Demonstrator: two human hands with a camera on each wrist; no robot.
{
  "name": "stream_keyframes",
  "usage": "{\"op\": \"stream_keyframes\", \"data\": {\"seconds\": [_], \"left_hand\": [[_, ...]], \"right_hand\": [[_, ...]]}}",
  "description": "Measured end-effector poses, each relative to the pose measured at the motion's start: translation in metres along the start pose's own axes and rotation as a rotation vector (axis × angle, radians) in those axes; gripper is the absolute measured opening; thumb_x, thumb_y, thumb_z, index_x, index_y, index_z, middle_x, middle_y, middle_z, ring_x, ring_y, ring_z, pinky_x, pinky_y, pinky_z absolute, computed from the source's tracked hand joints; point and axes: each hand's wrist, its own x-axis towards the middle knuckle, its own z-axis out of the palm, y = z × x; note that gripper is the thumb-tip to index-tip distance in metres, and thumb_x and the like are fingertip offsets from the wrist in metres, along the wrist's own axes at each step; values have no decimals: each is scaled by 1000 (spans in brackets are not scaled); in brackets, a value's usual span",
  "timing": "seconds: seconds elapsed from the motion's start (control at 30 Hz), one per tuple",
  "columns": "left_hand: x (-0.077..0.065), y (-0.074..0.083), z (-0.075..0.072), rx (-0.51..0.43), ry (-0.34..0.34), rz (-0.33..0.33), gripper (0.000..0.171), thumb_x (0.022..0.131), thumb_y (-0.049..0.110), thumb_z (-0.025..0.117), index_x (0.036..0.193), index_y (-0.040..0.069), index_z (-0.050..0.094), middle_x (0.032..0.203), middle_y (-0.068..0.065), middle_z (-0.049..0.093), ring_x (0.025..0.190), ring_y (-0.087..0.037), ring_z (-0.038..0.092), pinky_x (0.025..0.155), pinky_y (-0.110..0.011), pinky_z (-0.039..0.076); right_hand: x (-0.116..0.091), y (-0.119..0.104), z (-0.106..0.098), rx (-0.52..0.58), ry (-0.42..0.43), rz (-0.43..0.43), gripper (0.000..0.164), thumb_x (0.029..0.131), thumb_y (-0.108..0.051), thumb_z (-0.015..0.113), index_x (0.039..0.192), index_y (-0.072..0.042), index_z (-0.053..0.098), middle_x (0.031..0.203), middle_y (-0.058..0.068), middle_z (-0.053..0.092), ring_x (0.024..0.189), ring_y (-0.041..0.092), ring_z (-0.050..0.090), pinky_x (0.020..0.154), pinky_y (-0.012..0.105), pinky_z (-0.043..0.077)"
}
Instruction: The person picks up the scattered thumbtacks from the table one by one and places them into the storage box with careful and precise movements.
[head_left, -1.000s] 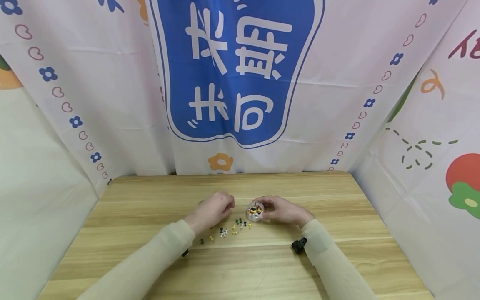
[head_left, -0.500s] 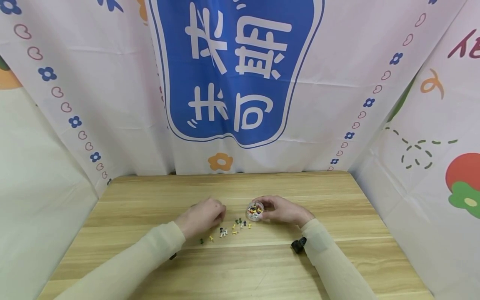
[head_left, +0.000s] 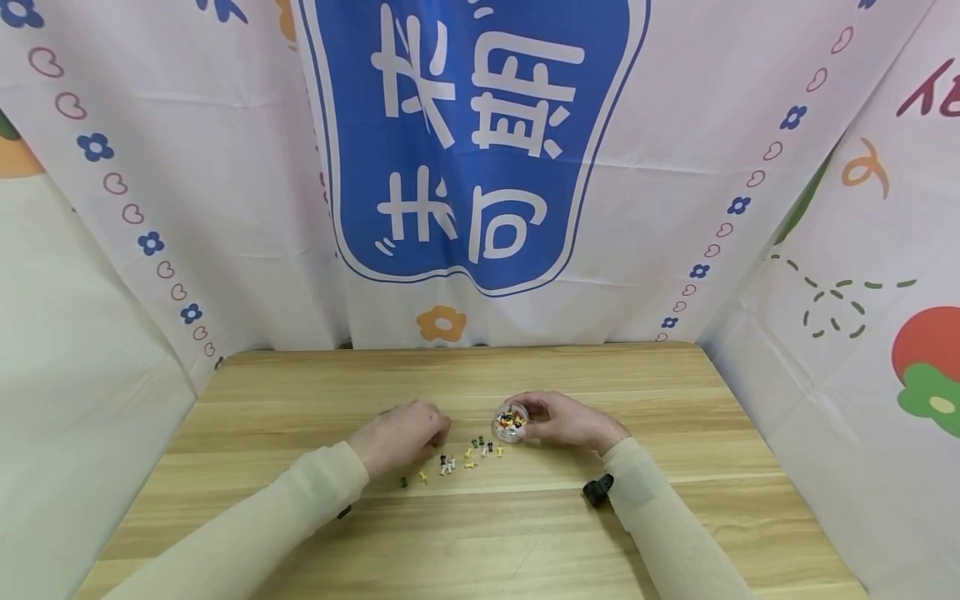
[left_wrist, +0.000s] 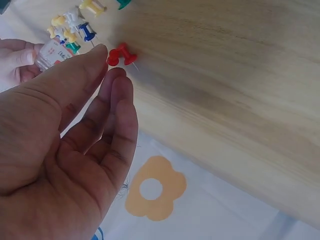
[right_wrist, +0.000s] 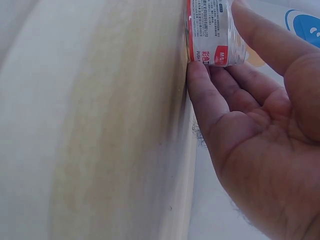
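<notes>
My left hand (head_left: 401, 433) is low over the table, left of the scattered pins. In the left wrist view, its thumb and fingertips come together at a red push pin (left_wrist: 113, 59), pinching it by its edge. A second red push pin (left_wrist: 129, 54), needle outward, lies right beside it. My right hand (head_left: 562, 419) grips a small clear round jar (head_left: 497, 428) from the right, thumb and fingers curled round its wall. Mixed coloured push pins show inside. The right wrist view shows the jar's printed label (right_wrist: 207, 25), close at the table surface.
Several loose push pins lie between the hands: yellow (head_left: 470, 465), white (head_left: 447, 468) and dark green ones (head_left: 403, 482) among them. The wooden table (head_left: 480, 542) meets a printed white curtain (head_left: 660, 208) at the back; cloth hangs at both sides.
My left hand has drawn back left and towards the person, mostly in the first half second, then nearly stopped. The right hand and jar have kept their place.
</notes>
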Motion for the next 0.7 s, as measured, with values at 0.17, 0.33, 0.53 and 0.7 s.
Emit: {"op": "stream_keyframes", "data": {"seconds": [0.17,0.33,0.53,0.7], "left_hand": [[3,-3,5,10,6,17,30,103,-1,88,85,16,71,84,7,71,76,-7,58,68,-27,54],[6,-5,7,8,13,30,28,103,0,87,85,16,73,85,7,73,77,-7,58,69,-27,55],[10,-3,7,-2,1,-2,24,106,6,87,89,16,75,87,7,73,80,-8,61,75,-30,59],[15,0,6,-4,27,-2,16,105,11,89,96,17,77,93,7,75,87,-8,65,83,-31,64]], "right_hand": [[0,0,0,2,0,-4,57,113,-12,78,167,-4,61,157,17,73,146,31,68,130,52,53],[0,0,0,8,-2,-6,58,113,-12,78,167,-3,60,157,17,73,146,32,68,131,52,53],[0,1,0,12,-4,-10,58,112,-12,78,167,-3,61,158,18,73,148,34,67,134,58,51],[0,2,0,13,-3,-8,59,112,-12,79,167,-4,61,159,18,72,149,35,67,135,62,50]]}}
